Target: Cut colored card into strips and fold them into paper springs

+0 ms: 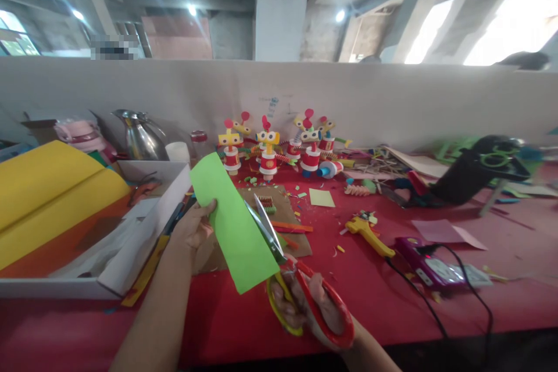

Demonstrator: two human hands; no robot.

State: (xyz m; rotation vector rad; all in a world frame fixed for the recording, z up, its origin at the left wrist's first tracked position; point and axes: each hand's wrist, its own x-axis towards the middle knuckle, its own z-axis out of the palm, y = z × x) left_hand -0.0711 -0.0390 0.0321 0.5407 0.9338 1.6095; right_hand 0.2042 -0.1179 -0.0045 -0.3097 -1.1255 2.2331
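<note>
My left hand pinches the left edge of a bright green strip of paper, which is tilted over a brown cardboard piece. The fingers of my right hand are through the red and yellow handles of a pair of scissors. Their blades are parted and point up and away, at the right edge of the green paper. Beyond the paper lie small coiled paper springs and orange strips on the cardboard.
Several red and white paper figures stand at the back of the red table. A white box with yellow sheets is at left. To the right lie a yellow glue gun, a purple power strip with cords and a black stand.
</note>
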